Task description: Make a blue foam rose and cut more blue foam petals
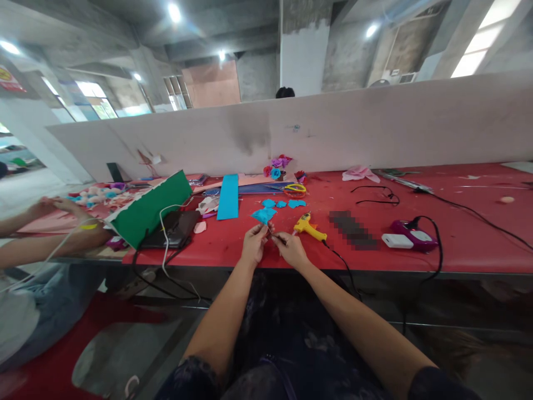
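Observation:
Above the front of the red table, my left hand [254, 245] is closed with thumb and fingers on a blue crepe paper petal [264, 215], which fans out past the fingertips. Close beside it, my right hand [290, 248] pinches at something thin and dark near the petal's base, too small to make out. Several cut blue paper pieces [296, 204] lie just beyond my hands. A yellow hot glue gun [308, 226] rests right of my right hand, its cord running off the front edge.
To the left stand a blue paper strip [227, 197], a green board [152, 208] and a dark pouch [175, 230]. Paper flowers [277, 168] and yellow-handled scissors [295, 189] lie behind. Glasses [377, 195] and a purple-white device [412, 238] are right. A co-worker's arms [54, 233] reach in at far left.

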Motion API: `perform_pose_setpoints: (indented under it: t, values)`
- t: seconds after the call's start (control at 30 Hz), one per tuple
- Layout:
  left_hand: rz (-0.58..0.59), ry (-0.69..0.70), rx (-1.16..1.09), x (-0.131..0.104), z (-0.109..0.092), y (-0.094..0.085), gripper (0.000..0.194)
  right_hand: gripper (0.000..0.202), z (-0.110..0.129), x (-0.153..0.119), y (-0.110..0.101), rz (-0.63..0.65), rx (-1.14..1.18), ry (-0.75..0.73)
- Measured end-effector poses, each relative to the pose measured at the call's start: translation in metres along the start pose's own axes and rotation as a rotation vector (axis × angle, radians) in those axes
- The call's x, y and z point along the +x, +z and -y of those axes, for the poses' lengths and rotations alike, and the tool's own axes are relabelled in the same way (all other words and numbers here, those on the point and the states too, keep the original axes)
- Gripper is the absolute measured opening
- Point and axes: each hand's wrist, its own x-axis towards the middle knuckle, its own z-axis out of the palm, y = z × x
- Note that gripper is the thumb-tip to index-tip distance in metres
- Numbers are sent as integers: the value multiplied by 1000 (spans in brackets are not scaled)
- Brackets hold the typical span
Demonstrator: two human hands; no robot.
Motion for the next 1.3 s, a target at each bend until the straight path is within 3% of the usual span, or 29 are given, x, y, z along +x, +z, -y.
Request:
perform_pose_setpoints:
  t: [0.5, 0.77, 1.3]
  values:
    - [-16, -9, -49, 1, -1, -1, 30, 26, -1, 0, -1, 17, 17, 2]
    - [-29, 49, -20, 4, 3, -3, 25, 24, -2, 0, -1, 48, -5, -8]
    - [56, 130, 135, 6, 11, -10, 21, 22, 2, 0, -1, 45, -31, -9]
